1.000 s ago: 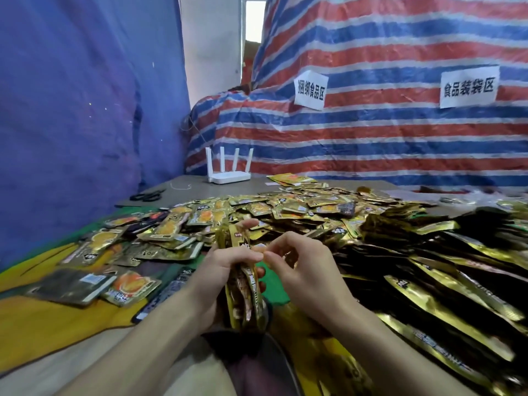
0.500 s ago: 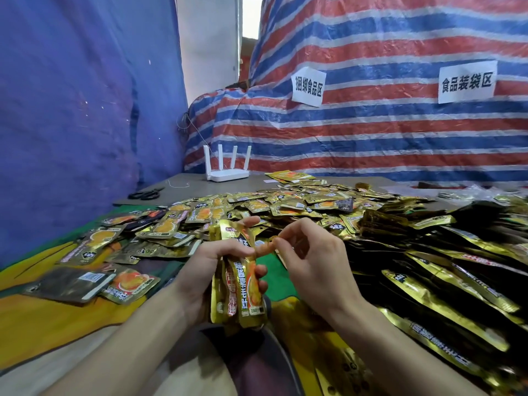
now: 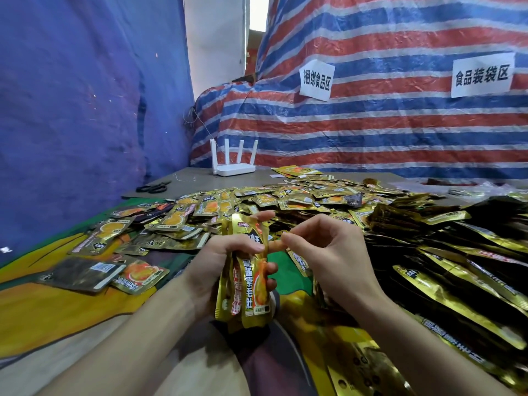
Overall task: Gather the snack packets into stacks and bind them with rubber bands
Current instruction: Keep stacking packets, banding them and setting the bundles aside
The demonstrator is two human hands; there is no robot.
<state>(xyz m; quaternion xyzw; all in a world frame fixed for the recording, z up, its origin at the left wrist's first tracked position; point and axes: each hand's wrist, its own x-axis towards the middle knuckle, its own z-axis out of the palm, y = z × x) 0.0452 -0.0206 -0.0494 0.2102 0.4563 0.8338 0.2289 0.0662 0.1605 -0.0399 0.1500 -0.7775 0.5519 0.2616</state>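
While the left hand [image 3: 217,264] grips the stack [image 3: 251,284] upright at centre frame, the right hand [image 3: 323,252], fingers curled, closes beside its top; whether it pinches a band I cannot tell. Loosening the left grip could let packets fan and slip

Single wide-angle head cam — faces forward and down, close above left hand [image 3: 217,270] and right hand [image 3: 328,258]; worktop [image 3: 200,178] runs to striped tarp [image 3: 371,132].

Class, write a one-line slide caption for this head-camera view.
Left hand grips an upright stack of gold snack packets; right hand touches its edge; loose packets heaped behind.
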